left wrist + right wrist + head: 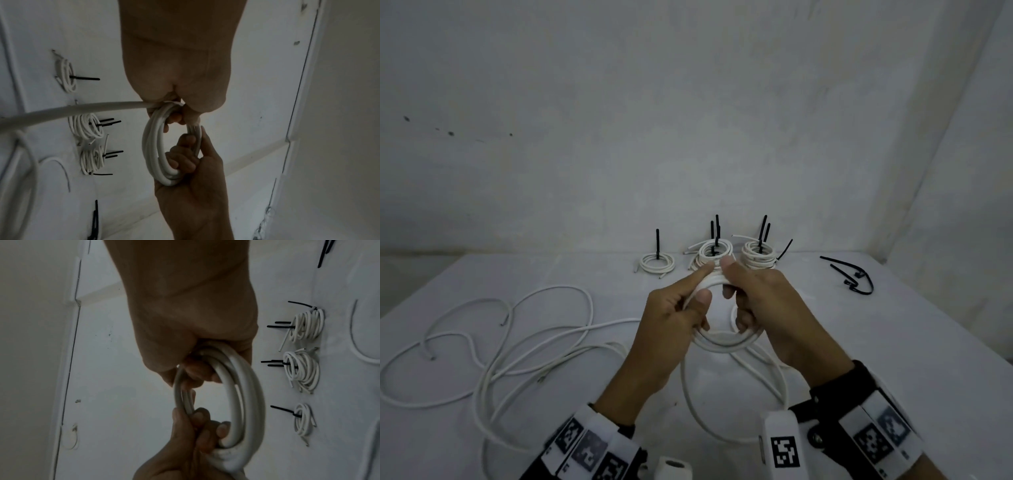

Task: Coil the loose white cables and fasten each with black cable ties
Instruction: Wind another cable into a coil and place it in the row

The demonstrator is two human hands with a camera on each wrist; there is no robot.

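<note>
I hold a partly wound white cable coil [722, 341] above the table, between both hands. My left hand [690, 301] grips its left side, thumb on top and forefinger stretched along the strands. My right hand [736, 308] curls its fingers through the ring from the right. The left wrist view shows the left hand [174, 117] at the coil's [153, 146] top and the unwound tail [61, 112] running off left. In the right wrist view the right hand [195, 371] clasps the coil [248, 394]. Loose black cable ties [854, 279] lie at the back right.
Three tied coils [656, 264] [715, 255] [758, 259] stand in a row by the back wall, black tie tails sticking up. Several loose white cables [517, 342] sprawl over the left of the table [893, 342]. The tail's slack loops on the table beneath my hands [688, 394].
</note>
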